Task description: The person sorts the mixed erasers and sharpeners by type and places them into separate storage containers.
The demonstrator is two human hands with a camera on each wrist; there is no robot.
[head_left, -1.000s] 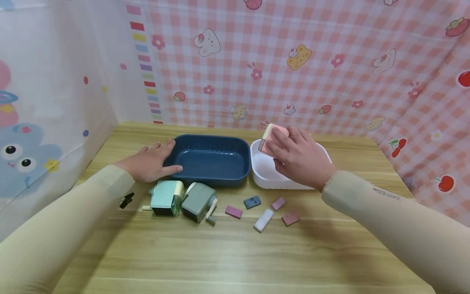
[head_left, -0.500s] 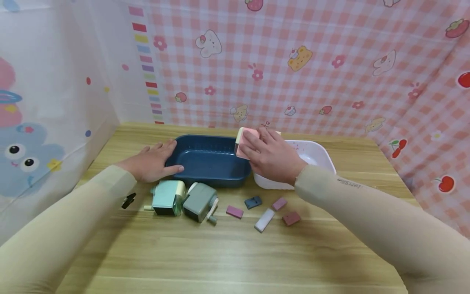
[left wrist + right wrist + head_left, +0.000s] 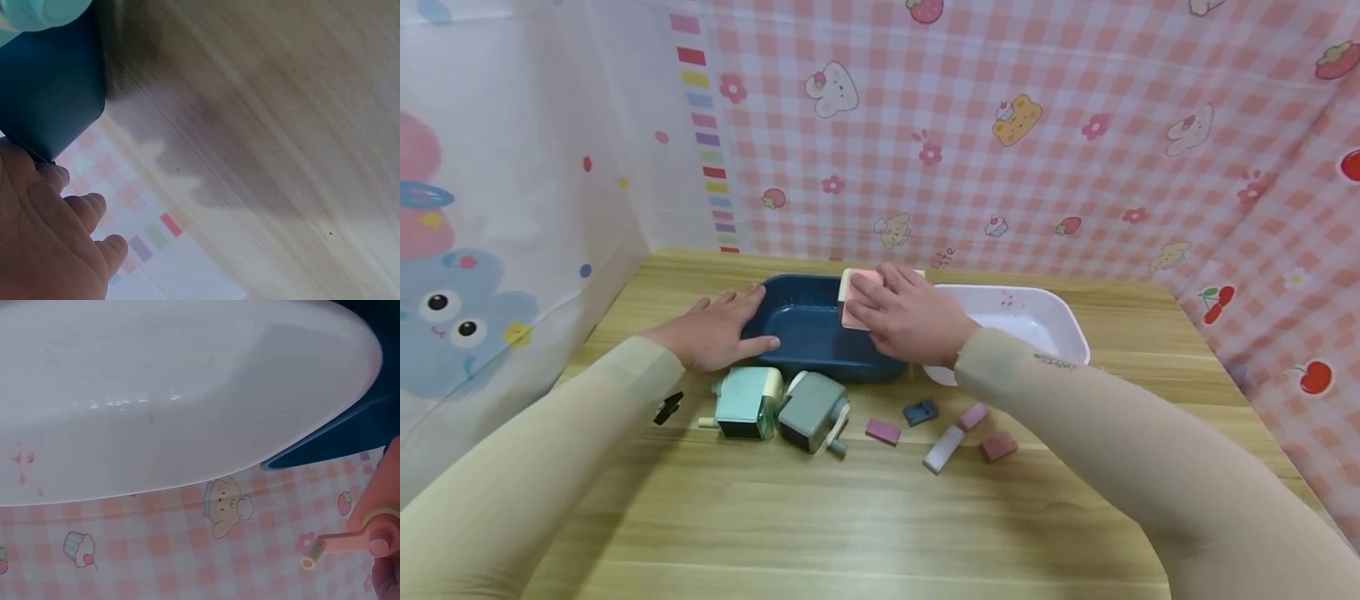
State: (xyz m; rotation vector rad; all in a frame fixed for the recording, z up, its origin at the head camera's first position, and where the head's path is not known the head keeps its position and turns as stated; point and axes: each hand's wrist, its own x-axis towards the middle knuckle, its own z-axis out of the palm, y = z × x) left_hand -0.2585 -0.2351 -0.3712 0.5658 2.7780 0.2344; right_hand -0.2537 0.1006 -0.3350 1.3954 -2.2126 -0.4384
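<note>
My right hand (image 3: 917, 315) grips a pink crank pencil sharpener (image 3: 863, 287) above the right part of the dark blue basin (image 3: 790, 358). The crank of that sharpener (image 3: 340, 542) sticks out in the right wrist view. My left hand (image 3: 713, 332) rests on the blue basin's left end, fingers extended along the rim and thumb over the front corner. In the left wrist view, the left fingers (image 3: 84, 209) lie by the basin's outer wall. A mint sharpener (image 3: 747, 404) and a grey-green sharpener (image 3: 808, 412) stand in front of the basin.
A white basin (image 3: 1060, 312) sits right of the blue one, partly covered by my right arm. Several small erasers, including a white one (image 3: 943, 450) and a dark blue one (image 3: 921, 412), lie on the wooden table (image 3: 820, 525). A checked cloth (image 3: 940, 100) hangs behind.
My right hand has carried the pink pencil sharpener leftward, from above the white basin to above the blue basin. The left hand has stayed on the blue basin's rim.
</note>
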